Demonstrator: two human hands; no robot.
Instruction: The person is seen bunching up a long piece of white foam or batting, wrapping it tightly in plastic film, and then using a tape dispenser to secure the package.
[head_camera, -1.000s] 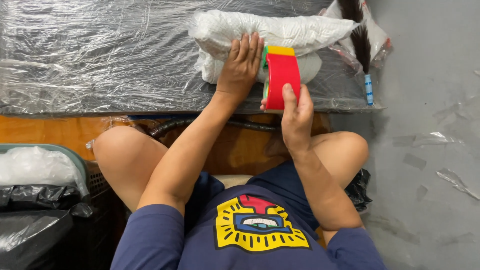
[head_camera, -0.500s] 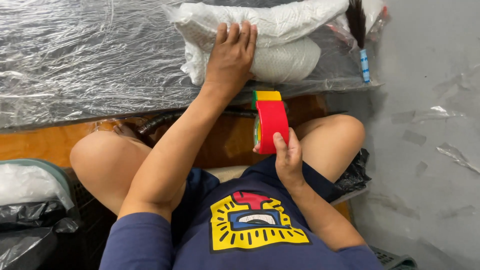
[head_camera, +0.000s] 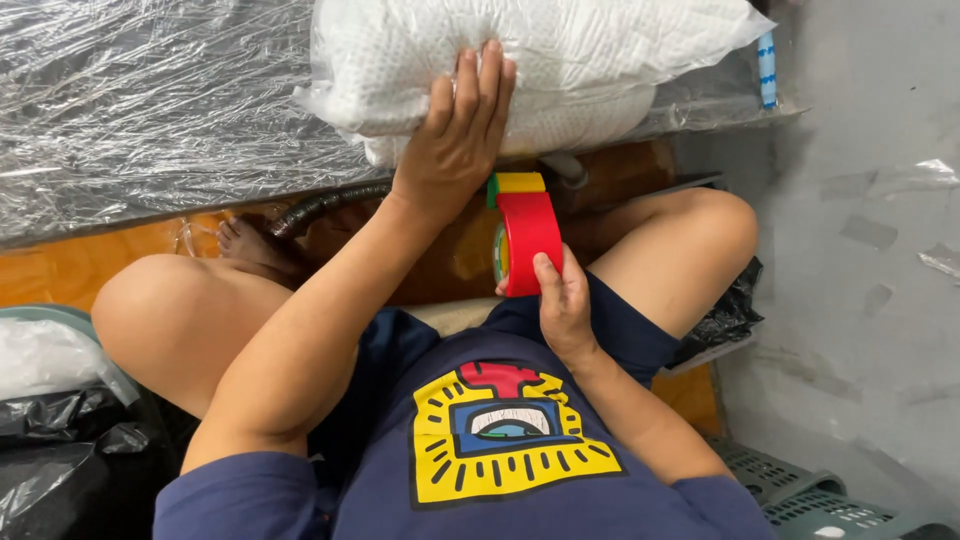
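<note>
My left hand (head_camera: 455, 135) presses palm-down, fingers spread, on a white plastic-wrapped padded bundle (head_camera: 560, 50) that lies at the near edge of a surface covered in clear plastic film (head_camera: 150, 110). My right hand (head_camera: 562, 300) grips a red tape dispenser (head_camera: 525, 240) with a yellow top, held upright over my lap just below the bundle. I sit cross-legged in a dark blue shirt and shorts.
A blue and white pen-like stick (head_camera: 766, 65) lies right of the bundle. Black plastic bags (head_camera: 60, 450) sit in a bin at lower left. A grey-green crate (head_camera: 810, 495) is at lower right. Grey floor with tape scraps (head_camera: 880, 230) on the right.
My right hand has pulled the red tape dispenser off the bundle and down toward my lap. My left hand stays pressed on the bundle. The view has moved closer.
</note>
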